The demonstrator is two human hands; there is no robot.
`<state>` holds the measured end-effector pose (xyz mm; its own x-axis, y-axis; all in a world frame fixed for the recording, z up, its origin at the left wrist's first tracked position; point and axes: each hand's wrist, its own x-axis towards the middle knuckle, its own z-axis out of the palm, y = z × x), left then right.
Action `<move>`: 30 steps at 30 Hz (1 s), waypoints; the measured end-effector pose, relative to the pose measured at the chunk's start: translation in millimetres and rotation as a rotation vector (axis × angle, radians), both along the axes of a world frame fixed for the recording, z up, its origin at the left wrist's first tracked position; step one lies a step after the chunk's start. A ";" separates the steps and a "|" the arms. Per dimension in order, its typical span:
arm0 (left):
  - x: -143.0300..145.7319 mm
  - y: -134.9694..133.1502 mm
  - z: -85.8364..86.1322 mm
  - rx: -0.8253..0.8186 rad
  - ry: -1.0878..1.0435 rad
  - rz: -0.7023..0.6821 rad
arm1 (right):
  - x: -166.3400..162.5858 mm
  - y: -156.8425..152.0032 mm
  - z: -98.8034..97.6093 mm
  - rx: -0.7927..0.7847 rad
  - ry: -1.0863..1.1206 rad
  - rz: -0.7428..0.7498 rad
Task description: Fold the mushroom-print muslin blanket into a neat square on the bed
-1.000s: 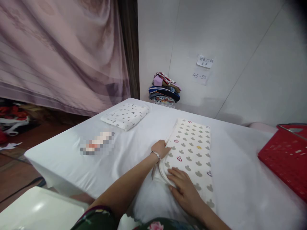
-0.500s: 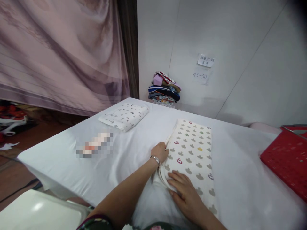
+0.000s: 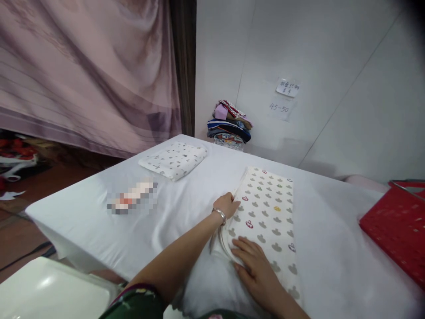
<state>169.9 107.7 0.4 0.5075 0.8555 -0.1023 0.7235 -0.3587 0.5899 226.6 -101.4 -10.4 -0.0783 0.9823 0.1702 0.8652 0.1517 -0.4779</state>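
A folded cream cloth with a grey leaf print (image 3: 265, 217) lies lengthwise on the white-covered table (image 3: 186, 195). My left hand (image 3: 227, 205), with a bracelet on the wrist, rests against the cloth's left edge, fingers curled at the fold. My right hand (image 3: 254, 263) lies flat on the near end of the cloth with its fingers spread, pressing it down.
A second folded white patterned cloth (image 3: 173, 160) lies at the table's far left. A stack of folded coloured clothes (image 3: 229, 124) sits by the wall. A red plastic basket (image 3: 396, 226) stands at the right edge. A white chair seat (image 3: 49, 292) is at the near left.
Both hands stay on the leaf-print cloth; the left hand has slid slightly further along its left edge. The view has shifted a little.
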 end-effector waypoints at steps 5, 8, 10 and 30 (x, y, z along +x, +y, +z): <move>4.4 0.1 0.2 -0.001 0.009 0.029 | 0.7 1.1 0.6 -0.002 -0.025 0.014; 2.8 1.0 -4.7 -0.008 0.015 0.049 | 1.3 1.0 1.3 0.019 -0.036 0.027; 1.8 2.9 -8.2 -0.026 0.013 0.057 | 1.9 0.5 0.7 0.030 -0.041 0.033; 9.1 12.9 -15.3 -0.087 -0.083 0.052 | 5.0 1.5 -8.0 0.074 -0.058 0.047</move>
<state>179.1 120.6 -14.8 0.4729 0.8704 -0.1370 0.6870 -0.2669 0.6758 231.6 -99.9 -18.3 -0.1357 0.9622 0.2362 0.8824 0.2258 -0.4128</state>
